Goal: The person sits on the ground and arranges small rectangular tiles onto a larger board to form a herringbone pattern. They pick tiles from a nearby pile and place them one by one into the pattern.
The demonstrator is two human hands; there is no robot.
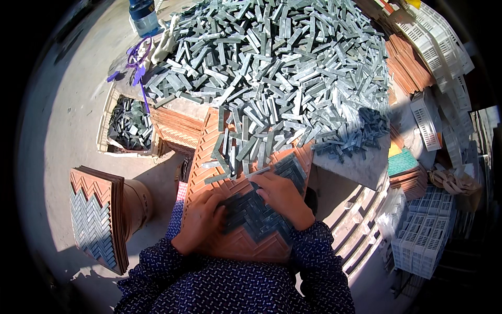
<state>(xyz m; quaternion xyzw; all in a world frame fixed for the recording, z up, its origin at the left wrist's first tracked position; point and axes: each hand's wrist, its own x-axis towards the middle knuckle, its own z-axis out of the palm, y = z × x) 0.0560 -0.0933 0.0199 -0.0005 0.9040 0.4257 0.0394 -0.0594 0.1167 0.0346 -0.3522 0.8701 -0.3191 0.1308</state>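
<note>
A terracotta-coloured moulded board [251,247] with zigzag grooves lies tilted across my lap. Dark grey stone strips [256,217] fill part of it in a herringbone pattern. My left hand [201,222] rests at the board's left side, fingers curled toward the laid strips, fingertips slightly blurred; what they hold, if anything, is hidden. My right hand [285,199] is over the upper middle of the pattern, thumb and fingers closed on a dark stone strip that they mostly cover. Just beyond its fingers lie loose grey strips [246,149] on the board's far part.
A large heap of grey stone strips [282,52] covers the table ahead. At left stand a crate of dark pieces [130,125] and a stack of filled boards [97,220] on a round drum. A blue water bottle [143,18] stands far left; white plastic crates [423,230] are at right.
</note>
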